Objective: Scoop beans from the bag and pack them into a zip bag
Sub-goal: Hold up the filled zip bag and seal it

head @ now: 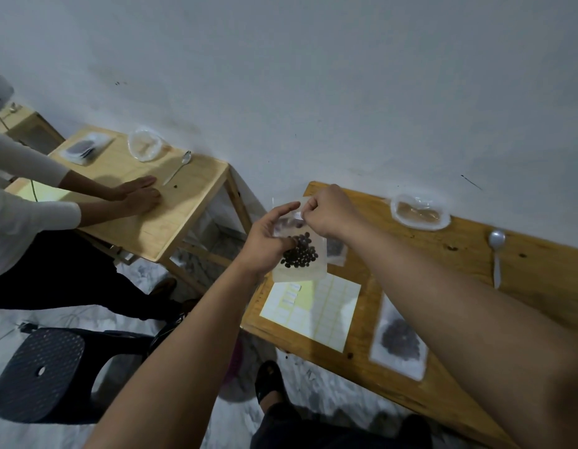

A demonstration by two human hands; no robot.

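Mid-frame, raised over the table [459, 251] edge: zip bag [300, 270] with dark beans [300, 251] already inside, gripped from the side by the left hand [268, 241]. Right hand [326, 212] pinching its top edge, sealing it or perhaps fixing a small white label; too blurred to tell. Scooping seemingly finished for this one. Lower right, another filled bag [399, 341]; far right, spoon [496, 254] lying unused; upper right, open source bag [420, 212]; below the hands, label sheet [313, 306]. Nothing apparently in the way.
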